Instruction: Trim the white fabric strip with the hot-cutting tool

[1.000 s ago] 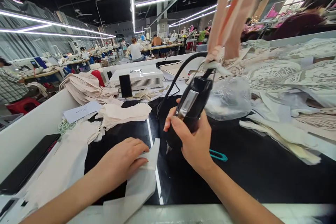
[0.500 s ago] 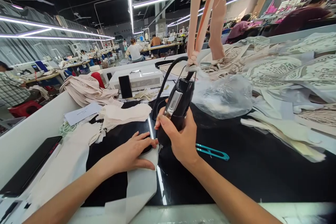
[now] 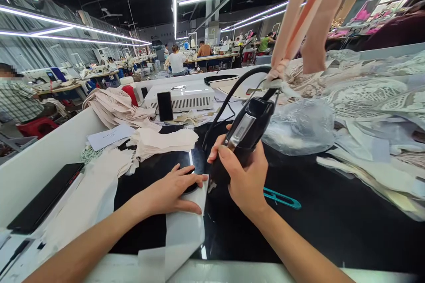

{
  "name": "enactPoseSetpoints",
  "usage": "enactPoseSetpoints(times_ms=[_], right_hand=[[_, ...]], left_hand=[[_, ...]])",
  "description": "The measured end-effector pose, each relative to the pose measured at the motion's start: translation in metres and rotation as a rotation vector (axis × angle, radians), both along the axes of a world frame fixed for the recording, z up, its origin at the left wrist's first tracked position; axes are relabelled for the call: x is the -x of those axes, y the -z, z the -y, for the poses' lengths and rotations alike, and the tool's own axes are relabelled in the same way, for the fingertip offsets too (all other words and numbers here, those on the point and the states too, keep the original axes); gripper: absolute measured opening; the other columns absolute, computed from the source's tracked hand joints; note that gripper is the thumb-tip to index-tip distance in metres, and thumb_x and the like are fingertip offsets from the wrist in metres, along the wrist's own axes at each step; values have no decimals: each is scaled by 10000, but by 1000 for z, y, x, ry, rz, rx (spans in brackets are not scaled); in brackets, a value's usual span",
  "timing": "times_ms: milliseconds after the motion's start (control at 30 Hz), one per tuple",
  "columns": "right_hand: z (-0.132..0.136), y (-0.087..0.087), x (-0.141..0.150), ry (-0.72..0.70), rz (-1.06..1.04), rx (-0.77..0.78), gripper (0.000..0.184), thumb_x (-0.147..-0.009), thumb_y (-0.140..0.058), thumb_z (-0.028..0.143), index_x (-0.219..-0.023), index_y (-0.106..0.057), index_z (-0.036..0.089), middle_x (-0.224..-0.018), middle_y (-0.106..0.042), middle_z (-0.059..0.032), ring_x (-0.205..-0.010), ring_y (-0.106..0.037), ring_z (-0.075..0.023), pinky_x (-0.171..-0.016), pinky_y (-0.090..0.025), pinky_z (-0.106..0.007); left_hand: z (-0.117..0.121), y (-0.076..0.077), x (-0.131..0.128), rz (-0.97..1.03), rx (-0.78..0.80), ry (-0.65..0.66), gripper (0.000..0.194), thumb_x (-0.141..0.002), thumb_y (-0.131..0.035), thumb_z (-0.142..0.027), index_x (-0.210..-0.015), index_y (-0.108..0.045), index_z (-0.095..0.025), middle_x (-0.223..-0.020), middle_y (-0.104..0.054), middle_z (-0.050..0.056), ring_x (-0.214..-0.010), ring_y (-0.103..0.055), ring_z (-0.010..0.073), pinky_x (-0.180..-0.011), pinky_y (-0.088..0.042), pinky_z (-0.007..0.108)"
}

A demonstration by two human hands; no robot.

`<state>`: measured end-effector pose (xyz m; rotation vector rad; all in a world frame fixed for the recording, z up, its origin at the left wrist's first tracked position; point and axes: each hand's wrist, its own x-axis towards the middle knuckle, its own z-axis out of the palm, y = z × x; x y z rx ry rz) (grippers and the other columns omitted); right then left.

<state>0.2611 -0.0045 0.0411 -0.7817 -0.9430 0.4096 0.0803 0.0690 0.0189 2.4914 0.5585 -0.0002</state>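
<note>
My right hand (image 3: 244, 177) grips a black handheld tool (image 3: 244, 135) with a silver strip, tilted, its tip just above the black table (image 3: 332, 221). A black cable (image 3: 232, 93) loops from its top, and pink fabric straps (image 3: 299, 17) hang it from above. My left hand (image 3: 172, 190) lies flat with spread fingers on a white fabric piece (image 3: 184, 230), right next to the tool's tip. Teal thread snips (image 3: 282, 199) lie on the table just right of my right wrist.
Cream fabric pieces (image 3: 159, 139) and a paper slip (image 3: 111, 136) lie at left, a phone (image 3: 44, 203) on the white ledge. A white machine box (image 3: 181, 96) stands behind. A plastic bag (image 3: 300, 126) and lace fabric piles (image 3: 375, 97) fill the right. Other workers sit at distant tables.
My left hand slid forward on the white piece and spread its fingers near the tool's tip. My right hand brought the tool down toward the piece's edge, then shifted slightly right.
</note>
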Motion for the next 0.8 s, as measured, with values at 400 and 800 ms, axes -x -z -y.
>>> enactPoseSetpoints(times_ms=[400, 800], right_hand=[[-2, 0, 5, -30, -13, -31, 230, -863, -867, 316, -995, -686, 265, -809, -748, 71, -592, -693, -116, -580, -646, -253], [-1, 2, 5, -16, 16, -25, 234, -882, -861, 317, -1007, -669, 268, -833, -743, 62, -602, -693, -119, -585, -648, -257]], left_hand=[[-2, 8, 2, 41, -5, 11, 411, -960, -930, -411, -1235, -662, -265, -1571, -690, 106, -1733, -289, 381, -1397, -172, 725], [-1, 7, 4, 45, -22, 18, 391, -982, -910, -404, -1247, -658, -266, -1596, -674, 111, -1729, -304, 379, -1389, -157, 754]])
